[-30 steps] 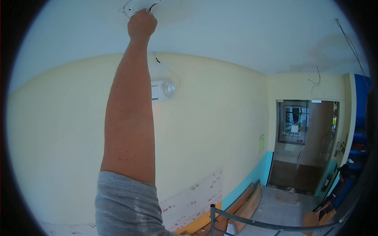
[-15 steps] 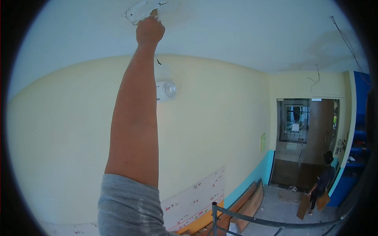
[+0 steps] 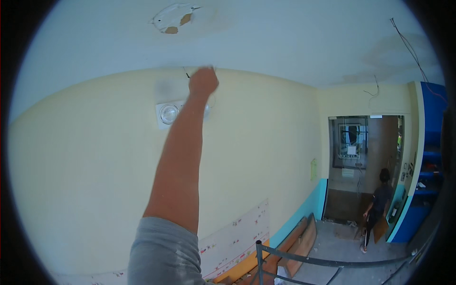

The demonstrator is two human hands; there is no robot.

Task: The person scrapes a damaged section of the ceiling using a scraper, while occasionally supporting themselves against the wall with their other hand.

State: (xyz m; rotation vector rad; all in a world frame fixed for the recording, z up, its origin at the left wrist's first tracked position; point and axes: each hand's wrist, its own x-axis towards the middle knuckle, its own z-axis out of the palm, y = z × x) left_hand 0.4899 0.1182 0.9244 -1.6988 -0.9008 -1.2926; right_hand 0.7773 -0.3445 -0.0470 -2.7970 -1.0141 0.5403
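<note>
My left hand [image 3: 203, 81] is raised just below the ceiling, its fingers curled into a closed fist and slightly blurred. Whatever it may hold is hidden. Above it, apart from the hand, a rough white round patch [image 3: 172, 14] on the ceiling shows cracked edges and two bare brown spots [image 3: 185, 19]. Behind my forearm, a white twin-lamp emergency light [image 3: 168, 114] is mounted on the cream wall; the arm covers part of it. A short dark wire end [image 3: 187, 74] hangs beside my fist. My right hand is out of view.
A dark metal rail [image 3: 327, 262] runs across the lower right. Long brown boards [image 3: 299, 242] lie along the wall below. A person [image 3: 380, 204] with a brown panel [image 3: 380, 230] stands near the glass door [image 3: 349, 166]. Loose wires [image 3: 411, 50] hang from the ceiling.
My left hand has come down from the ceiling patch and slightly right, uncovering its brown spots and more of the lamp. The person by the door has turned and shifted with the panel.
</note>
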